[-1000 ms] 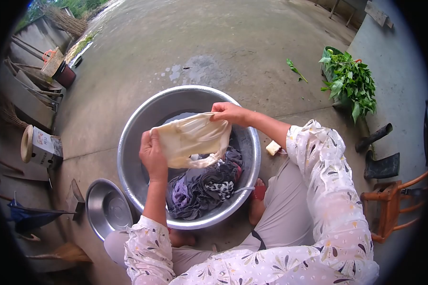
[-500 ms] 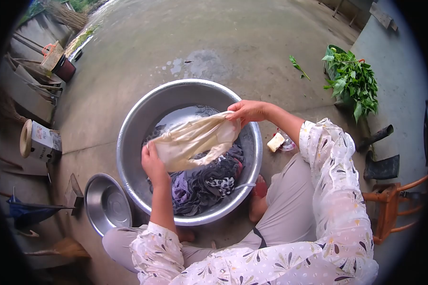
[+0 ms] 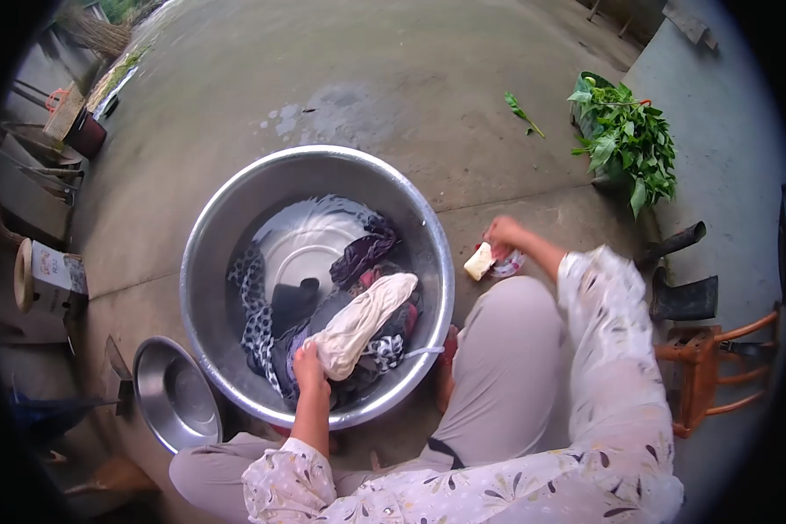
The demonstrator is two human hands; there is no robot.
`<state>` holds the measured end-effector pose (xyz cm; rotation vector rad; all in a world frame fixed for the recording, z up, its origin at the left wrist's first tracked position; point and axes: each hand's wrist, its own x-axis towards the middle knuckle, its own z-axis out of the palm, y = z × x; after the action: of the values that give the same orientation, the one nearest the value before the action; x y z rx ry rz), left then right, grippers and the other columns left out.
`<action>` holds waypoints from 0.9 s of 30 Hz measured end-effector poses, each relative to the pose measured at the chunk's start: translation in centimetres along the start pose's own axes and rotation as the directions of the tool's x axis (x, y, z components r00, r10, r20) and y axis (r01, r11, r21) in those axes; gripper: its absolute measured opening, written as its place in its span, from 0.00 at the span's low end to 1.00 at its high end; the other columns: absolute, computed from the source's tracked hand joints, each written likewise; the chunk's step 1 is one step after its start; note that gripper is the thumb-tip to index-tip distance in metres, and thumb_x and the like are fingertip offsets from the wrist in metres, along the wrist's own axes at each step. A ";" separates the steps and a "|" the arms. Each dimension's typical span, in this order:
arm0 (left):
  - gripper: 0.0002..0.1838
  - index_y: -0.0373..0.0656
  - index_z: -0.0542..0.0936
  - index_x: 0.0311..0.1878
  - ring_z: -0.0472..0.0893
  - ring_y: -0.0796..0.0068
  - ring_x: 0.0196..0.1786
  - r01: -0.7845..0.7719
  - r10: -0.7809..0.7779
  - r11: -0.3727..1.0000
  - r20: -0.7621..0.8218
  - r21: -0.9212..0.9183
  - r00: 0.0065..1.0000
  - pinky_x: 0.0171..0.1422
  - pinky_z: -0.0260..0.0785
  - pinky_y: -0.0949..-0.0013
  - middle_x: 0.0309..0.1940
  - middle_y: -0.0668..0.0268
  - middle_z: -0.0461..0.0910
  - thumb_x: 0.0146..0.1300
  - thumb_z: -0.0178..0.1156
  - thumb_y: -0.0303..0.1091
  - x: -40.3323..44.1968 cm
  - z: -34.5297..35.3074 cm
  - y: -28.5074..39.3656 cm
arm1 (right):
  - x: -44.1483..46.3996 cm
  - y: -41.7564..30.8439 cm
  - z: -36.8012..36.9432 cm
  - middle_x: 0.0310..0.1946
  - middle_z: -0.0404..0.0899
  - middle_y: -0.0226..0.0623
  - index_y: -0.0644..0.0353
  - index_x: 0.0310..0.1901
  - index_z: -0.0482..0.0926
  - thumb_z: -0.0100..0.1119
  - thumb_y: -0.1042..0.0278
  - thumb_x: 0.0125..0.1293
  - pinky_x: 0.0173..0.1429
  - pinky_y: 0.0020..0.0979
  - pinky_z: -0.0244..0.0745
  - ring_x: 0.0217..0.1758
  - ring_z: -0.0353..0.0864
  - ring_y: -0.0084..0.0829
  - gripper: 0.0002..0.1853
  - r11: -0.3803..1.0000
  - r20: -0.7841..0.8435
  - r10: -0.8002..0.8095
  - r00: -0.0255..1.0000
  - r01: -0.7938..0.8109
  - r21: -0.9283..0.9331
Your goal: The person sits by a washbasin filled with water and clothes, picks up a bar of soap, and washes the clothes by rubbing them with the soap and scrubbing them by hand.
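Inside the large metal basin (image 3: 199, 196), the cream cloth (image 3: 367, 323) lies bunched on top of the dark, patterned clothes (image 3: 275, 349), and we hold its near end with our left hand (image 3: 311, 367), the fingers closed on the fabric. At the far left we see a box (image 3: 57, 278) with printed marks on its pale face, too small for us to read; a round, cream-coloured ring (image 3: 24, 275) stands against it. We can make out no legible writing or brand anywhere else.

The cloth's long axis slants across the clothes, from our left hand at the lower left up to the right, its far end pointing towards the basin's right wall. Water covers part of the basin's floor beyond the clothes.

Our right hand (image 3: 505, 236) is outside the basin, to its right, reaching down with bent fingers just beside a pale yellow block (image 3: 479, 261) and a small clear-and-red wrapper or dish (image 3: 508, 265); we cannot tell whether it grips either one. A smaller metal basin (image 3: 177, 393) sits beside the large one on the left.
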<state>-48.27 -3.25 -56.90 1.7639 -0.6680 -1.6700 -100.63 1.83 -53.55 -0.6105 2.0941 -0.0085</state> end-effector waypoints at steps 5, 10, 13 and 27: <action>0.13 0.39 0.74 0.50 0.80 0.68 0.44 0.063 -0.065 0.997 0.035 0.034 0.997 0.47 0.73 0.67 0.44 0.61 0.79 0.62 0.53 0.29 -1.6 1.0 1.7 | 0.5 1.3 8.2 0.42 0.78 0.54 0.64 0.67 0.45 0.66 0.44 0.53 0.39 0.41 0.80 0.38 0.83 0.43 0.52 0.989 -0.408 0.133 0.903 -0.091 0.120; 0.14 0.36 0.73 0.51 0.80 0.63 0.47 0.063 -0.067 0.997 0.108 0.036 0.992 0.51 0.74 0.62 0.46 0.58 0.78 0.63 0.52 0.28 -0.9 0.8 1.4 | 2.3 0.1 10.9 0.58 0.65 0.58 0.58 0.66 0.49 0.68 0.45 0.50 0.56 0.45 0.73 0.58 0.74 0.47 0.50 0.971 -0.501 0.238 0.832 -0.200 0.129; 0.14 0.34 0.72 0.52 0.80 0.62 0.48 0.076 -0.080 0.996 0.115 0.037 0.990 0.53 0.74 0.61 0.48 0.56 0.77 0.63 0.50 0.26 -0.8 0.8 1.4 | 2.1 -0.1 10.0 0.59 0.63 0.60 0.56 0.63 0.53 0.67 0.51 0.52 0.56 0.44 0.73 0.58 0.73 0.51 0.43 0.940 -0.406 0.338 0.849 -0.288 0.182; 0.12 0.37 0.74 0.50 0.79 0.67 0.46 -0.015 0.018 0.995 0.035 -0.096 0.999 0.53 0.71 0.65 0.45 0.60 0.78 0.65 0.52 0.29 -0.7 0.9 1.5 | 7.3 6.5 8.3 0.29 0.74 0.41 0.44 0.56 0.60 0.54 0.71 0.58 0.20 0.43 0.72 0.23 0.76 0.34 0.25 0.534 -0.334 0.249 0.909 0.159 0.830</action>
<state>-49.11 -3.83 -55.38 1.6606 -0.6061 -1.6971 -100.10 6.29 -65.59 0.0909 2.1590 -1.1852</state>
